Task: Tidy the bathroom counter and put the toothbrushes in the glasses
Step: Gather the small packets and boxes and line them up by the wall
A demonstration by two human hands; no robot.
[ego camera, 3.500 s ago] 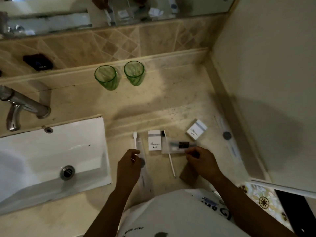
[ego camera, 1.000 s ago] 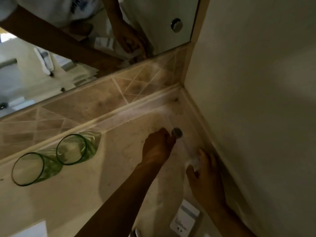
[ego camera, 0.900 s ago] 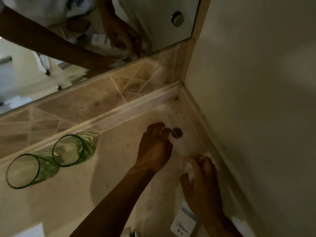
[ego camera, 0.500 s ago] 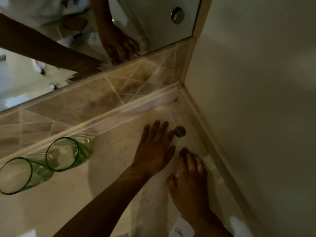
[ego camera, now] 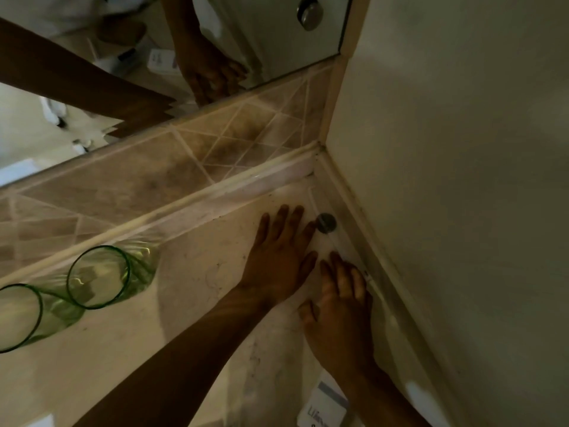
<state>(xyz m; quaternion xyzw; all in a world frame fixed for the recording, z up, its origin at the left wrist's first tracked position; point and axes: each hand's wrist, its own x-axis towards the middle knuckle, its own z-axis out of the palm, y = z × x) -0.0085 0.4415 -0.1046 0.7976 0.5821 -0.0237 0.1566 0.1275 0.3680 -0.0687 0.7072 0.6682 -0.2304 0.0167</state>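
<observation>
Left hand (ego camera: 278, 261) and right hand (ego camera: 340, 306) lying flat, fingers spread, grasping nothing, pressing clear packet (ego camera: 328, 241) against counter (ego camera: 191, 282) in wall corner. Packet likely light, flimsy, slippery: pinching one edge is advisable. Two glasses (ego camera: 98, 277) standing well left, fragile.

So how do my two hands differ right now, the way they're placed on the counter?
The left hand reaches farther toward the back ledge, while the right hand lies nearer the side wall. The left hand's fingertips stop beside the small round dark disc; the right hand sits below it, on the clear plastic packet along the wall. Both lie palm down, fingers stretched, gripping nothing, well right of the green glasses.
</observation>
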